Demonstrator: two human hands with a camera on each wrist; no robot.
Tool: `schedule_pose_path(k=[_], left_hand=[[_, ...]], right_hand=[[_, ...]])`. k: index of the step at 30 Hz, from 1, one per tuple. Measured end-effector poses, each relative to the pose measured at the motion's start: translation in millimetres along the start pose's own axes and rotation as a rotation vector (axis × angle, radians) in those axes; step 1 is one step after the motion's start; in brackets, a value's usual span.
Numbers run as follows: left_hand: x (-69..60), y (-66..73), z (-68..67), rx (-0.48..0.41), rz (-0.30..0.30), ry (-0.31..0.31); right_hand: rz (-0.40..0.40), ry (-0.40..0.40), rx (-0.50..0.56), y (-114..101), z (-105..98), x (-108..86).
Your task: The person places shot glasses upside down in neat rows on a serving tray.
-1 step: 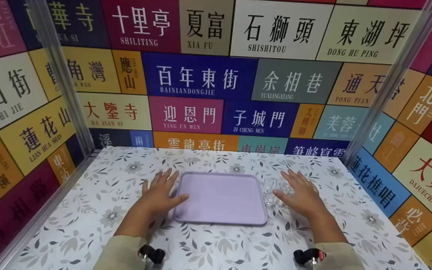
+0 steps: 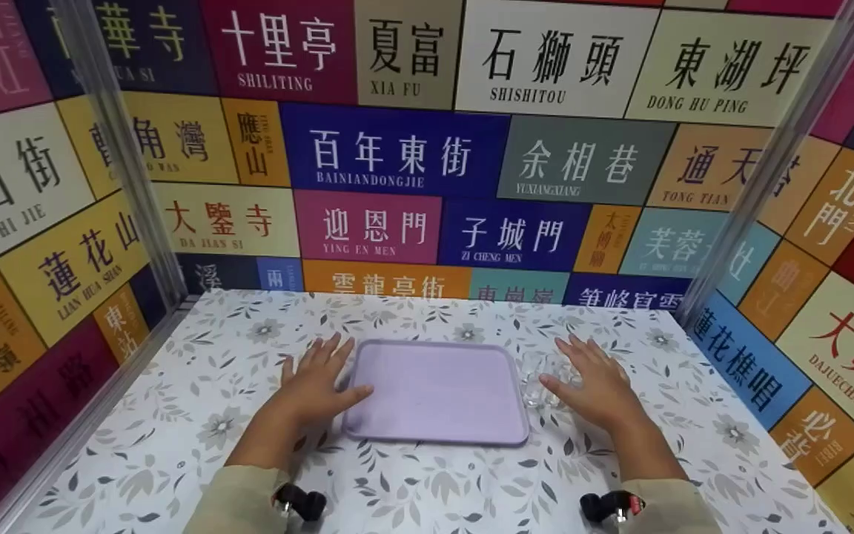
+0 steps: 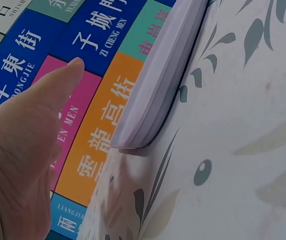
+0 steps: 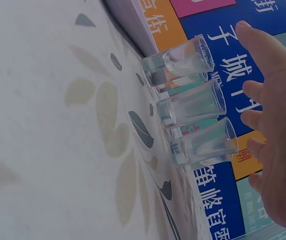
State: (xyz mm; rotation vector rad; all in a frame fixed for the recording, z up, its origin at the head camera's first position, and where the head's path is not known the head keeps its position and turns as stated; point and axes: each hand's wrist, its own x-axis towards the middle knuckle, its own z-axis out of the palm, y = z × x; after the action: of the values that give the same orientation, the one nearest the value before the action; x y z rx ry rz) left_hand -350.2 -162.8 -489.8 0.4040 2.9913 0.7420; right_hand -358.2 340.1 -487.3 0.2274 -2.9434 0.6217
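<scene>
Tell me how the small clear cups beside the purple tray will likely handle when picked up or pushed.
The cups look smooth and glossy, so they may be slippery. Their bases look narrower than their rims, so a high push might tip them. They stand close together, so pushing one would probably bump its neighbour.

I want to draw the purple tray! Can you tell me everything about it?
The tray is light purple, a rectangle with rounded corners and a low raised rim. It looks like plastic. It lies flat, right side up, on the flowery table. Clear glasses stand close to its right side; I can't tell if they touch. The left hand hovers at its left edge, not touching.
</scene>
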Motion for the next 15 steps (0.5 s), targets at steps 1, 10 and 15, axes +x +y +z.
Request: schedule_pose_path(k=[1, 10, 15], left_hand=[[-0.3, -0.1, 0.1, -0.001, 0.001, -0.007], [-1.5, -7.3, 6.5, -0.005, 0.005, -0.139], [-2.2, -10.8, 9.7, 0.028, 0.016, -0.171]], right_hand=[[0.0, -0.001, -0.001, 0, 0, 0.1], [0.01, -0.015, 0.007, -3, 2, 1.1], [0.034, -0.033, 0.018, -3, 3, 0.0]])
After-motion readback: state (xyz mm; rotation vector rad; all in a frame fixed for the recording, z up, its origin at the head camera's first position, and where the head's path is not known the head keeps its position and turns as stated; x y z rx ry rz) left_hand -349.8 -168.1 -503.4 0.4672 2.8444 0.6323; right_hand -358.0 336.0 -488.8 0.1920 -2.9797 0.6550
